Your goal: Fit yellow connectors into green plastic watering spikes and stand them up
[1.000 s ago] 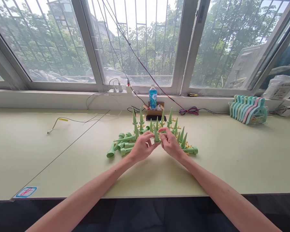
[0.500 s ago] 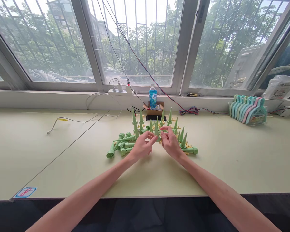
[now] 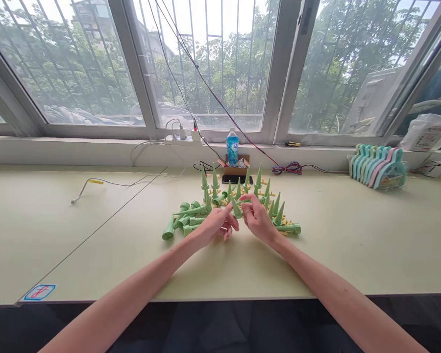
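Between my two hands is a green plastic watering spike (image 3: 236,209), its pointed end up and leaning a little to the left. My left hand (image 3: 216,226) pinches it from the left with thumb and forefinger, the other fingers curled below. From the right, the fingertips of my right hand (image 3: 257,219) close on the same spike; their exact grip is partly hidden. More green spikes stand upright just behind, such as one spike (image 3: 214,184) at the back left. Left of my left hand, several green tubes with wide collars (image 3: 168,231) lie on the table.
Small yellow valve pieces (image 3: 287,221) lie among the spikes at right. Behind them are a dark phone (image 3: 237,179), a cardboard box (image 3: 235,170) and a blue bottle (image 3: 232,148). A coiled cable (image 3: 287,168) and pastel hangers (image 3: 378,166) are at the right; a thin cable (image 3: 112,183) runs left.
The held spike has tilted to the left and come slightly lower. My left hand has turned, with its thumb now higher; my right hand has shifted slightly left.
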`<act>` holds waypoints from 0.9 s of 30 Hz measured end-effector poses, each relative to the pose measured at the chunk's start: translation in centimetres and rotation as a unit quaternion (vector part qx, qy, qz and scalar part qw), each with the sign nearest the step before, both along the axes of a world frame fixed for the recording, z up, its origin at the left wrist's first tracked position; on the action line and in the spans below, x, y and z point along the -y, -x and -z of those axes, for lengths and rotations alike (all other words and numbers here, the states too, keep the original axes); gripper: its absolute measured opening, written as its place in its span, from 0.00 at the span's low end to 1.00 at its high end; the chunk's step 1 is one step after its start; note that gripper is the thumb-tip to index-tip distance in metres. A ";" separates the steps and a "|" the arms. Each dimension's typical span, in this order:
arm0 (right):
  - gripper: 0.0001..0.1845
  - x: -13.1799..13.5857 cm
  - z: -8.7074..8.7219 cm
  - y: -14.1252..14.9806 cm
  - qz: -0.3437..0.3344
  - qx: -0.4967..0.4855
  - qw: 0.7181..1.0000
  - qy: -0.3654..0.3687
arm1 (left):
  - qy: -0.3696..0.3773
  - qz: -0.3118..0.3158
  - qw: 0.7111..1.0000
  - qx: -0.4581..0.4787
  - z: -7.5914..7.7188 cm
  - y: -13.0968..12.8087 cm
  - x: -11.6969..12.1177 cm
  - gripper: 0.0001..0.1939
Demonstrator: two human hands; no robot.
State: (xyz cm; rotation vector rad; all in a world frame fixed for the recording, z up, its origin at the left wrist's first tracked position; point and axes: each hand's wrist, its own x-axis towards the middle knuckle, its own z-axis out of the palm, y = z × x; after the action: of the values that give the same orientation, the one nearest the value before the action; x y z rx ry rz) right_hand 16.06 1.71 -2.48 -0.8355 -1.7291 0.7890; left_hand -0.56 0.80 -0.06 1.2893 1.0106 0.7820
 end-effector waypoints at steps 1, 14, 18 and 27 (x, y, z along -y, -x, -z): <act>0.12 0.0 0.0 0.0 0.000 0.002 1.000 0.000 | 0.002 0.001 1.000 0.005 0.0 0.0 0.0 0.36; 0.12 0.1 -0.4 -0.1 0.008 -0.001 1.000 0.012 | -0.048 0.010 0.999 -0.001 -0.4 0.2 0.3 0.29; 0.12 0.2 -0.5 0.0 0.010 -0.003 1.000 0.023 | -0.103 -0.012 0.994 -0.015 -0.3 0.2 0.3 0.23; 0.12 -0.1 -0.1 0.0 -0.007 -0.033 0.999 0.034 | -0.189 -0.053 0.980 -0.023 0.1 0.2 0.5 0.19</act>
State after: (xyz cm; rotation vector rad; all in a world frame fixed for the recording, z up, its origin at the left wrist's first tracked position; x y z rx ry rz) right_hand 16.01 1.78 -2.37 -0.8344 -1.6587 0.8789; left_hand -0.76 0.26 -0.17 1.5927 1.0035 1.0672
